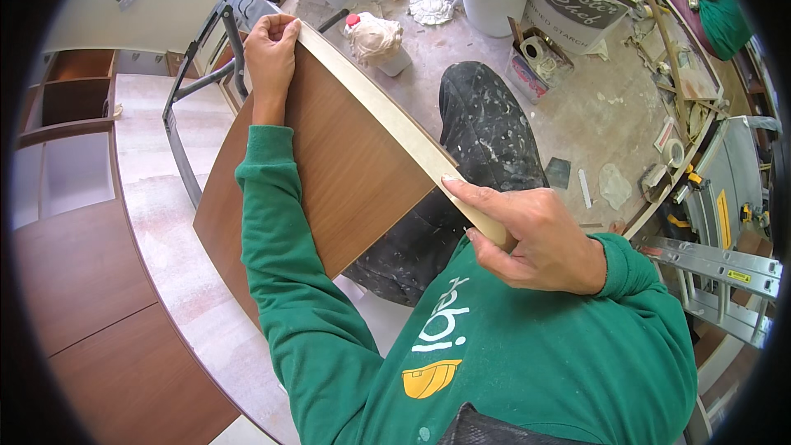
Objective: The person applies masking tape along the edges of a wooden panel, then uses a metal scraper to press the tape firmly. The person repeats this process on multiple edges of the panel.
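Green sweatshirt (560, 346) up front; left hand (270, 58) pinches the far corner of the brown panel (354, 165) over the lap (404, 255), seemingly steadying it; right hand (540, 235) grips the pale strip's near end, likely for alignment.

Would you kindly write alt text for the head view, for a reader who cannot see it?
The left hand holds the far end and the right hand the near end of a pale strip along a brown wood-grain panel. Splattered dark trousers, a white bucket and a cluttered floor show beyond.
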Action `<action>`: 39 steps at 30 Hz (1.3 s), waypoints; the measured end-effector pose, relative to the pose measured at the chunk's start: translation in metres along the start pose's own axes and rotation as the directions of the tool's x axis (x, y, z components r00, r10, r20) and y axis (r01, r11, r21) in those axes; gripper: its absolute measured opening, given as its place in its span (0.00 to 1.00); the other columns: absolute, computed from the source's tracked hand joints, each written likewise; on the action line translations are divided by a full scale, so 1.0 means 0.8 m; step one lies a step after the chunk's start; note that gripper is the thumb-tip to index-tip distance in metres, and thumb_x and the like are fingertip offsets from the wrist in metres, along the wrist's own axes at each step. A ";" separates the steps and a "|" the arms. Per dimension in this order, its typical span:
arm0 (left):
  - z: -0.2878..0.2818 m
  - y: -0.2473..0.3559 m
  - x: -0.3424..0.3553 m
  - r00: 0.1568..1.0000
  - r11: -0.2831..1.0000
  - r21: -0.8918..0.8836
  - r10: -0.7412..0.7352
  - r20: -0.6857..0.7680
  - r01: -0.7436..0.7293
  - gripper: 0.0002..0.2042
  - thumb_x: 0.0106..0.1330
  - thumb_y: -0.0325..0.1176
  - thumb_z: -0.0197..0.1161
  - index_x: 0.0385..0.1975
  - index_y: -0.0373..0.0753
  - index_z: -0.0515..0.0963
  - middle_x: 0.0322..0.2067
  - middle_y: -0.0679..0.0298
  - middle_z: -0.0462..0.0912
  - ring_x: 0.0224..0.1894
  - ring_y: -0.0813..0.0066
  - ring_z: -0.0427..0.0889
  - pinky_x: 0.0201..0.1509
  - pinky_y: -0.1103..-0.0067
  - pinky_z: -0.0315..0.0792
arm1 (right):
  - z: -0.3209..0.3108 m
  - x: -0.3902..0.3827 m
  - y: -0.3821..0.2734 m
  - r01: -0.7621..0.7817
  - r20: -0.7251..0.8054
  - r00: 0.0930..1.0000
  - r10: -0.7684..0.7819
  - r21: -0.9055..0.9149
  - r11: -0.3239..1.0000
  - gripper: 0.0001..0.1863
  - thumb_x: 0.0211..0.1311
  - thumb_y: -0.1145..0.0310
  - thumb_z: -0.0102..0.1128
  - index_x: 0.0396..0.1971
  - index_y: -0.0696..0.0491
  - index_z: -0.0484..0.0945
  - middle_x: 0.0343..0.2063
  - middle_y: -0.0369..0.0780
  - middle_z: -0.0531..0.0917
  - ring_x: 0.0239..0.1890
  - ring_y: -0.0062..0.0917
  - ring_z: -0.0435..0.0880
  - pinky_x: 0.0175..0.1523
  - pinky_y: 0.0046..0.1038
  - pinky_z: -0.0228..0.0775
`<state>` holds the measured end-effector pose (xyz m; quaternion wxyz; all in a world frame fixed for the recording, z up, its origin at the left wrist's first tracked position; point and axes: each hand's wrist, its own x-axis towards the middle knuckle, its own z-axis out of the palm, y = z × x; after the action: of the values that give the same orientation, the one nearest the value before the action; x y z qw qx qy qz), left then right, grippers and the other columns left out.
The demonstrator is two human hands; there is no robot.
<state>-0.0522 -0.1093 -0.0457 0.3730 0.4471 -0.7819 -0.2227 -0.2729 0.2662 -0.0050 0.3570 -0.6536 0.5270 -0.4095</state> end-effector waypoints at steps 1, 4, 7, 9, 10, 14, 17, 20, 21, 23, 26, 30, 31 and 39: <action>0.000 -0.001 0.000 1.000 1.000 -0.003 0.002 -0.001 -0.002 0.09 0.71 0.32 0.71 0.41 0.32 0.85 0.35 0.65 0.88 0.37 0.81 0.83 0.46 0.83 0.76 | 0.000 0.000 0.000 -0.002 0.003 1.000 0.002 -0.003 1.000 0.35 0.57 0.73 0.67 0.68 0.58 0.74 0.24 0.46 0.83 0.23 0.42 0.84 0.30 0.38 0.75; 0.000 -0.002 0.000 1.000 1.000 -0.004 0.005 -0.006 -0.005 0.09 0.71 0.32 0.71 0.41 0.32 0.85 0.35 0.65 0.88 0.37 0.81 0.84 0.46 0.82 0.77 | -0.001 0.000 -0.001 -0.003 -0.001 1.000 0.003 -0.009 1.000 0.35 0.57 0.73 0.67 0.68 0.58 0.74 0.24 0.46 0.84 0.23 0.41 0.84 0.30 0.38 0.75; 0.001 -0.001 -0.001 1.000 1.000 0.008 0.004 -0.006 -0.004 0.09 0.71 0.32 0.71 0.42 0.32 0.85 0.35 0.64 0.88 0.38 0.81 0.84 0.47 0.82 0.77 | -0.002 0.000 -0.002 -0.003 -0.007 1.000 0.003 -0.012 1.000 0.35 0.57 0.74 0.67 0.68 0.57 0.74 0.23 0.46 0.83 0.23 0.41 0.84 0.30 0.38 0.75; 0.001 -0.001 -0.001 1.000 1.000 0.007 0.003 -0.002 -0.003 0.09 0.71 0.32 0.71 0.42 0.32 0.85 0.36 0.64 0.88 0.38 0.81 0.84 0.48 0.82 0.78 | -0.004 0.000 -0.004 -0.018 0.012 1.000 0.018 -0.017 1.000 0.35 0.57 0.74 0.67 0.68 0.57 0.74 0.23 0.46 0.83 0.23 0.41 0.84 0.30 0.38 0.75; 0.001 -0.003 0.000 1.000 1.000 -0.003 0.000 -0.003 0.000 0.09 0.71 0.31 0.71 0.42 0.32 0.85 0.36 0.64 0.88 0.39 0.80 0.85 0.48 0.82 0.78 | -0.004 0.000 -0.004 -0.012 0.005 1.000 0.012 -0.011 1.000 0.35 0.57 0.74 0.67 0.68 0.57 0.74 0.23 0.46 0.83 0.23 0.41 0.84 0.30 0.38 0.75; 0.002 -0.002 -0.001 1.000 1.000 -0.009 -0.006 -0.002 0.006 0.10 0.71 0.31 0.71 0.44 0.31 0.84 0.37 0.63 0.88 0.39 0.80 0.85 0.48 0.82 0.78 | 0.001 -0.002 0.000 0.000 -0.014 1.000 0.000 0.000 1.000 0.34 0.57 0.74 0.66 0.67 0.58 0.74 0.23 0.46 0.83 0.23 0.41 0.84 0.30 0.38 0.75; 0.001 -0.005 0.000 1.000 1.000 -0.002 -0.010 0.000 0.010 0.12 0.70 0.32 0.72 0.47 0.31 0.84 0.40 0.61 0.88 0.41 0.78 0.85 0.49 0.81 0.79 | -0.001 -0.002 -0.001 -0.002 0.003 1.000 0.002 -0.009 1.000 0.34 0.58 0.74 0.66 0.67 0.58 0.74 0.23 0.46 0.83 0.23 0.41 0.84 0.30 0.38 0.75; 0.003 0.000 -0.002 1.000 0.999 0.038 -0.021 -0.015 0.021 0.14 0.70 0.33 0.73 0.49 0.31 0.83 0.46 0.57 0.87 0.45 0.73 0.85 0.51 0.77 0.79 | 0.001 -0.002 -0.001 -0.011 0.011 1.000 0.011 -0.008 1.000 0.34 0.58 0.73 0.66 0.68 0.58 0.74 0.24 0.46 0.84 0.24 0.42 0.84 0.30 0.38 0.75; 0.002 0.003 -0.002 0.999 0.998 0.060 -0.026 -0.030 0.028 0.15 0.70 0.34 0.73 0.49 0.31 0.83 0.49 0.56 0.86 0.47 0.72 0.85 0.51 0.76 0.79 | 0.001 -0.002 -0.001 -0.010 0.015 1.000 0.010 -0.007 1.000 0.33 0.59 0.73 0.66 0.68 0.58 0.74 0.24 0.46 0.84 0.24 0.42 0.84 0.30 0.38 0.75; 0.001 -0.013 0.002 0.999 0.996 0.085 0.000 -0.050 0.005 0.15 0.69 0.34 0.73 0.50 0.34 0.84 0.52 0.54 0.85 0.51 0.67 0.84 0.53 0.74 0.79 | -0.002 -0.001 -0.002 -0.012 0.026 1.000 0.012 -0.015 1.000 0.33 0.60 0.73 0.66 0.68 0.58 0.73 0.24 0.46 0.84 0.24 0.42 0.84 0.30 0.38 0.75; 0.005 -0.013 0.003 0.995 0.979 0.194 0.082 -0.064 -0.069 0.13 0.68 0.33 0.73 0.49 0.38 0.85 0.55 0.52 0.84 0.55 0.61 0.84 0.57 0.71 0.78 | -0.003 0.000 -0.002 -0.051 0.052 0.997 0.052 -0.024 0.998 0.33 0.61 0.72 0.66 0.68 0.58 0.73 0.24 0.47 0.84 0.24 0.43 0.84 0.31 0.38 0.75; 0.008 -0.008 0.000 0.950 0.903 0.332 0.308 -0.057 -0.272 0.09 0.67 0.32 0.72 0.44 0.42 0.89 0.57 0.52 0.84 0.60 0.57 0.82 0.66 0.68 0.73 | -0.004 0.001 -0.004 -0.056 0.059 0.997 0.057 -0.035 0.998 0.33 0.62 0.71 0.65 0.69 0.58 0.73 0.26 0.49 0.85 0.24 0.44 0.85 0.32 0.39 0.76; 0.010 -0.004 -0.002 0.974 0.935 0.300 0.219 -0.059 -0.192 0.07 0.68 0.33 0.71 0.41 0.41 0.90 0.58 0.51 0.83 0.63 0.57 0.80 0.70 0.68 0.69 | -0.004 0.001 -0.003 -0.064 0.051 0.997 0.066 -0.027 0.998 0.33 0.62 0.71 0.65 0.69 0.58 0.73 0.26 0.49 0.85 0.24 0.44 0.85 0.33 0.39 0.77; 0.009 -0.015 -0.001 0.990 0.983 0.155 0.115 -0.076 -0.103 0.09 0.68 0.33 0.70 0.44 0.40 0.88 0.53 0.48 0.84 0.60 0.52 0.81 0.68 0.64 0.70 | -0.005 -0.001 -0.006 -0.105 0.056 0.993 0.106 -0.029 0.994 0.32 0.63 0.70 0.66 0.68 0.59 0.74 0.26 0.51 0.84 0.24 0.44 0.85 0.34 0.38 0.76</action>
<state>-0.0510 -0.1141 -0.0585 0.3826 0.4395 -0.8033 -0.1231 -0.2746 0.2675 0.0006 0.3845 -0.6408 0.5557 -0.3644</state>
